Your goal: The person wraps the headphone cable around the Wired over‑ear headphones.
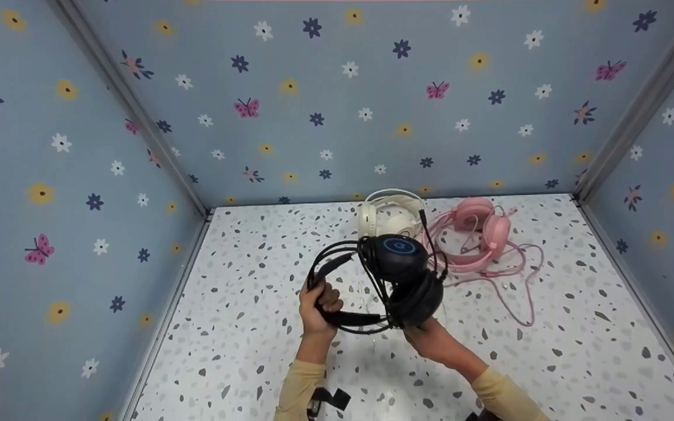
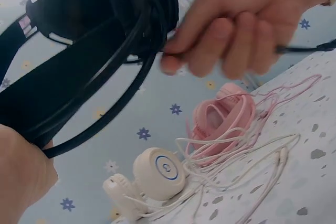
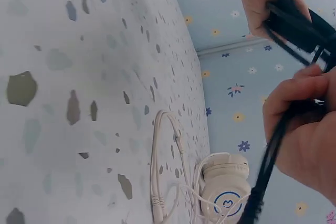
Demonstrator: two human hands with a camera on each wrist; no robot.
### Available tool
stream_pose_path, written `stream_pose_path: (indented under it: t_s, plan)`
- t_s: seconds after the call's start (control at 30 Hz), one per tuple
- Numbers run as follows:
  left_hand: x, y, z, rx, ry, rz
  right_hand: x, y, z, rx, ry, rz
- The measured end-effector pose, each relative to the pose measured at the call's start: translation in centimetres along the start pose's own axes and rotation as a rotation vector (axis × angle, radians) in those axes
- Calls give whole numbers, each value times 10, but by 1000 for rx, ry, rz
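Counter (image 1: 237,304) stretches wide from left edge (image 1: 174,316); I judge most moving room there. Left hand (image 1: 318,305) clamps headband (image 1: 354,318) of black headset (image 1: 398,266), held aloft over mid-counter. White headset (image 1: 367,219) lies just behind, near back wall (image 1: 290,134); backward travel looks tight. Right hand (image 1: 433,344), fingers curled, grips black cable (image 3: 254,200). Cable handling seems step in hand; next move likely calls for steady headband, cable gathered snugly. Pink headset (image 1: 496,234) sits right, pink cord (image 1: 529,292) straggling frontward; I'd avoid snagging it.

Black headset (image 1: 400,268) with blue ring (image 1: 400,245), cream headset (image 1: 367,220), pink headset (image 1: 496,235), grey-flecked white tabletop (image 1: 231,327), blue flower-and-butterfly walls (image 1: 325,70), pale yellow sleeves (image 1: 300,389)
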State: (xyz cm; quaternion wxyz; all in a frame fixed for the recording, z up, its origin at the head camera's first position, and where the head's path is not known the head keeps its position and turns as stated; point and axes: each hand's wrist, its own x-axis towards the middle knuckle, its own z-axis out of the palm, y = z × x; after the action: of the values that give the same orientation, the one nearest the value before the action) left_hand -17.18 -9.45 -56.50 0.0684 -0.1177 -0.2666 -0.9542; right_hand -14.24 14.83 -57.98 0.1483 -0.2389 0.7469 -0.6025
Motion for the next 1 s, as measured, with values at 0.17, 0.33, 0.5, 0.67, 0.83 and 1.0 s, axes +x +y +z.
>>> stream_pose_path:
  t_s: [0.17, 0.33, 0.5, 0.67, 0.83, 1.0]
  plan:
    - [2, 12, -1, 103, 16, 108, -10, -17, -1, -215, -30, 21]
    - [3, 14, 4, 308, 21, 274, -22, -42, -3, -340, -105, 55]
    - [2, 11, 6, 572, 84, 382, -27, -65, 6, -775, 31, -14]
    - [-5, 10, 4, 697, 93, 373, -25, -69, 5, -1211, 152, -284]
    - [-10, 13, 3, 741, 31, 249, -17, -68, -6, -1227, 175, -665]
    - [-9, 14, -2, 714, -104, 24, -9, -66, -10, -1157, 150, -805]
